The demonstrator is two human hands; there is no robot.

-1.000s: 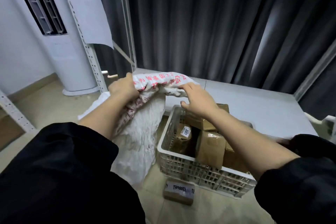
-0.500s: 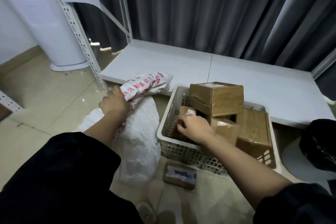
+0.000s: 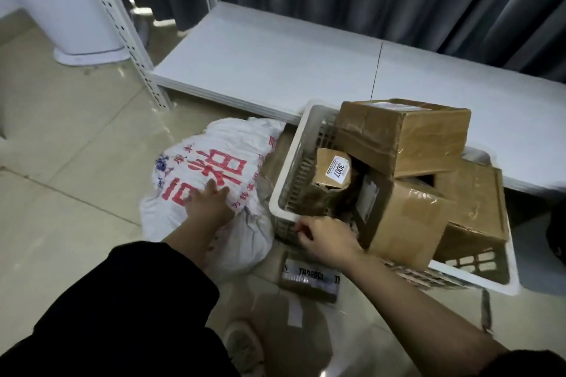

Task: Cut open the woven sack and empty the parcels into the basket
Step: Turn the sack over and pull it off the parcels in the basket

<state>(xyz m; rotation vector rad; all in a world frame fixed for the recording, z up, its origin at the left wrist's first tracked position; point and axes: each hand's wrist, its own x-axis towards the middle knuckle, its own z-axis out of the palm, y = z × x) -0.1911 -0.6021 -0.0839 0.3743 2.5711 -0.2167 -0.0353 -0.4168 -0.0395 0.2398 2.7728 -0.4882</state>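
The white woven sack (image 3: 214, 162) with red print lies crumpled on the floor, left of the basket. My left hand (image 3: 211, 202) rests flat on it with fingers spread. The white slotted basket (image 3: 284, 189) holds several brown cardboard parcels; a large one (image 3: 404, 134) sits on top, and a small one (image 3: 332, 171) bears a label reading 3007. My right hand (image 3: 324, 238) is at the basket's near left rim, fingers curled over its edge. One small parcel (image 3: 309, 281) lies on the floor in front of the basket.
A low white shelf board (image 3: 275, 61) runs behind the sack and basket, with grey curtains behind it. A perforated shelf upright (image 3: 128, 39) stands at left, beside a white standing unit (image 3: 82, 24). My slippered foot (image 3: 245, 343) is on the tiled floor below.
The sack has dropped from held-up to lying flat on the floor. My left hand let go and now rests on it. My right hand moved from inside the basket to its near rim.
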